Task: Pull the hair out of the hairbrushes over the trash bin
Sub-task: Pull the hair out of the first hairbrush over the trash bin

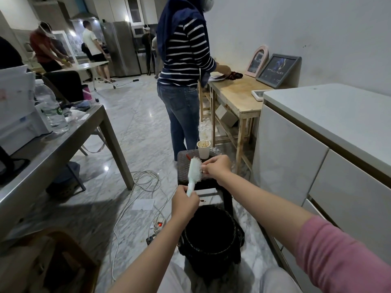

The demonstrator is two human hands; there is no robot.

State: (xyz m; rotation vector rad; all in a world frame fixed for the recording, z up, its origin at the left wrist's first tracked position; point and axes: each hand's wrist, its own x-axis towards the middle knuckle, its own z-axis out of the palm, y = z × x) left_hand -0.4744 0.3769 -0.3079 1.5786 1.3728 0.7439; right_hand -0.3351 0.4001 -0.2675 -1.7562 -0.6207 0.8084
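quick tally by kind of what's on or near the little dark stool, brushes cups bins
hairbrush: 1, held up by the left hand
paper cup: 1, on the stool
trash bin: 1, on the floor
total: 3

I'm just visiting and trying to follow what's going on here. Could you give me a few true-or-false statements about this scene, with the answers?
1. The left hand grips the handle of the hairbrush. True.
2. The right hand rests idle on the stool. False: its fingers pinch at the brush's bristles.
3. The trash bin stands on the floor below the hands. True.
4. The paper cup lies tipped over. False: it stands upright on the stool.
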